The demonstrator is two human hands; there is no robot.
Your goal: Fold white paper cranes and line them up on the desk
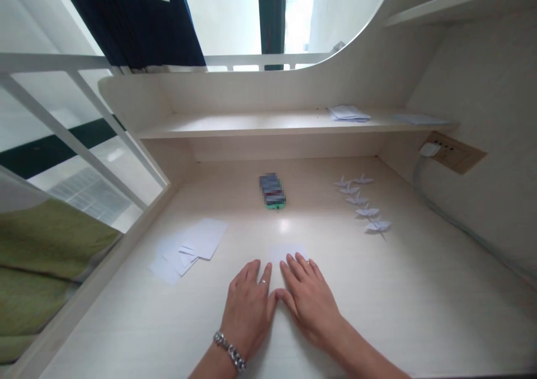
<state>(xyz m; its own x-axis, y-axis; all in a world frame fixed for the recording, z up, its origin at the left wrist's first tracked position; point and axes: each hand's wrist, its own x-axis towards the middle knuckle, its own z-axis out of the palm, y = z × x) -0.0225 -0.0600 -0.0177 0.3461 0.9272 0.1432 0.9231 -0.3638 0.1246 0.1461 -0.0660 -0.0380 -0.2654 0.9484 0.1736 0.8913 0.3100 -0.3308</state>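
A small white sheet of paper lies on the desk, partly covered by both hands. My left hand rests at the sheet's left side, palm down with fingers stretched out, a ring on one finger and a beaded bracelet at the wrist. Flat over the right part of the paper is my right hand, its fingers spread. The two thumbs meet near the paper's lower edge. How much of the sheet runs beneath the hands is hidden.
Loose white paper squares lie to the left. Several folded paper cranes stand in a row at the right. A blurred dark item with a green end is at the back. Folded papers sit on the shelf; a cable runs down the right wall.
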